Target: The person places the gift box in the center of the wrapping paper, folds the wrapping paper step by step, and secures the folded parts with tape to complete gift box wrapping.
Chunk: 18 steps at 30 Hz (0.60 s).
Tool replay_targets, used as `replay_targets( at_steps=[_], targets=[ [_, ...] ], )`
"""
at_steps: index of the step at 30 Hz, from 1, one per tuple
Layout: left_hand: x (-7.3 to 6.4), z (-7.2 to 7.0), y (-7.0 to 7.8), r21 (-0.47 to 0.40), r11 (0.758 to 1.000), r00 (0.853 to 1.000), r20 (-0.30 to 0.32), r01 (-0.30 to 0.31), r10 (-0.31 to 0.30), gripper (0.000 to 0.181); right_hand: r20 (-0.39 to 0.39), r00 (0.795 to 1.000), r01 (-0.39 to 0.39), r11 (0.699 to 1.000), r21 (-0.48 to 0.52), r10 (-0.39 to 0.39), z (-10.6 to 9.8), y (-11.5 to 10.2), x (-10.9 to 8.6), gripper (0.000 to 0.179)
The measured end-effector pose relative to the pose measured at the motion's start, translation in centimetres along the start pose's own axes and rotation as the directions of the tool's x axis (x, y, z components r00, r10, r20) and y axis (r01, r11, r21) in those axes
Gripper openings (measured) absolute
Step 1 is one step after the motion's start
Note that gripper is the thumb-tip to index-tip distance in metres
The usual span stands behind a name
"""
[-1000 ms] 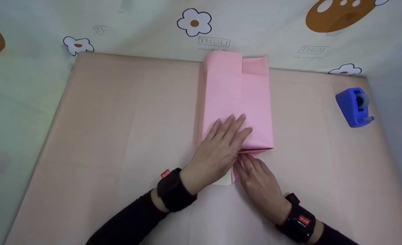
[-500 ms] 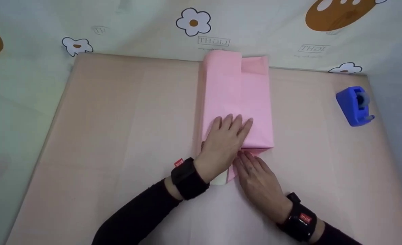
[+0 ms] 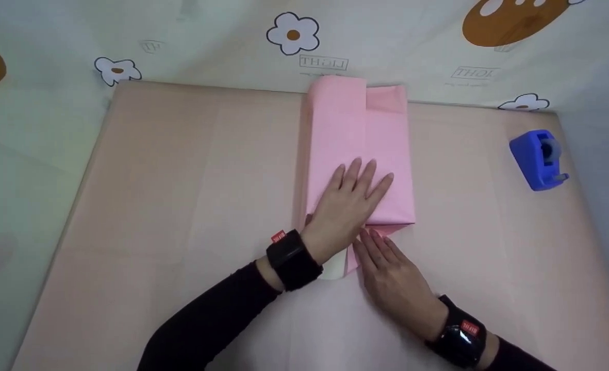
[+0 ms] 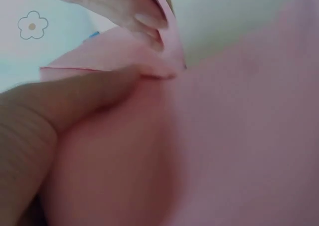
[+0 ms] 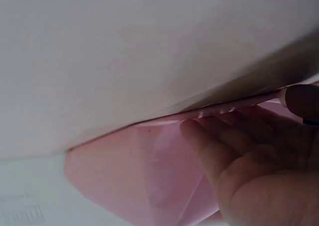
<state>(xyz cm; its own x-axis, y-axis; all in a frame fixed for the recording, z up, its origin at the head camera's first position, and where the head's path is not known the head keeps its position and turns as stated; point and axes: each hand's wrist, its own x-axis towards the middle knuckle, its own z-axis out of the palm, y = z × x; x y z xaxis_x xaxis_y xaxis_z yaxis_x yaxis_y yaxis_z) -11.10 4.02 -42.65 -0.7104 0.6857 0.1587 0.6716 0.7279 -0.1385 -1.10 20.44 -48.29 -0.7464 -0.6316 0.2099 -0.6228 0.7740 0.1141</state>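
Note:
A box-shaped package in pink wrapping paper (image 3: 335, 129) lies on the table, its far end reaching the table's back edge. My left hand (image 3: 343, 211) rests on top near the close end, fingers straight and spread. In the left wrist view its thumb (image 4: 75, 99) presses the paper by the end fold. At that close end, the straight fingers of my right hand (image 3: 397, 288) push against a folded pink end flap (image 5: 169, 171). A pale strip of the paper's end (image 3: 333, 267) sticks out below my left wrist. The package's contents are hidden.
To the right stands a blue tape dispenser (image 3: 533, 162) with a roll in it. A pale curtain with printed flowers (image 3: 206, 41) hangs behind the table and along its sides. The table (image 3: 144, 180) has a pinkish cover.
My left hand has slid up and slightly right over the package, its fingers spreading wider. The right hand stays at the end flap with little movement.

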Motion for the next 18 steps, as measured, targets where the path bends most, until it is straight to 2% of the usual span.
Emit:
replay_targets(
  at_steps=[4, 7, 9, 11, 15, 18],
  targets=[
    [0.2, 0.2, -0.2, 0.042, 0.999, 0.999, -0.042, -0.031, 0.032, 0.088, 0.133, 0.991, 0.009, 0.999, 0.046, -0.015, -0.9, 0.2, -0.6, 0.059],
    [0.3, 0.4, -0.1, 0.057, 0.998, 0.998, -0.052, -0.042, 0.045, 0.087, 0.270, 0.963, -0.019, 0.996, 0.083, -0.004, -1.5, 0.2, -0.9, 0.070],
    [0.3, 0.4, -0.1, 0.045, 0.998, 0.998, -0.037, -0.039, 0.041, 0.090, 0.331, 0.944, -0.045, 0.993, 0.108, 0.006, -1.7, 0.2, -1.1, 0.077],
    [0.3, 0.5, 0.0, 0.017, 1.000, 1.000, -0.016, -0.026, 0.027, 0.095, 0.362, 0.932, -0.064, 0.989, 0.133, 0.011, -1.8, 0.2, -1.1, 0.082],
    [0.3, 0.5, 0.1, -0.047, 0.999, 1.000, 0.017, 0.007, -0.006, 0.105, 0.375, 0.927, -0.062, 0.982, 0.179, -0.009, -2.0, 0.3, -1.3, 0.087],
    [0.2, 0.5, 0.1, -0.049, 0.999, 1.000, 0.018, 0.015, -0.014, 0.109, 0.370, 0.929, -0.088, 0.970, 0.228, -0.003, -2.1, 0.5, -1.2, 0.088]
  ],
)
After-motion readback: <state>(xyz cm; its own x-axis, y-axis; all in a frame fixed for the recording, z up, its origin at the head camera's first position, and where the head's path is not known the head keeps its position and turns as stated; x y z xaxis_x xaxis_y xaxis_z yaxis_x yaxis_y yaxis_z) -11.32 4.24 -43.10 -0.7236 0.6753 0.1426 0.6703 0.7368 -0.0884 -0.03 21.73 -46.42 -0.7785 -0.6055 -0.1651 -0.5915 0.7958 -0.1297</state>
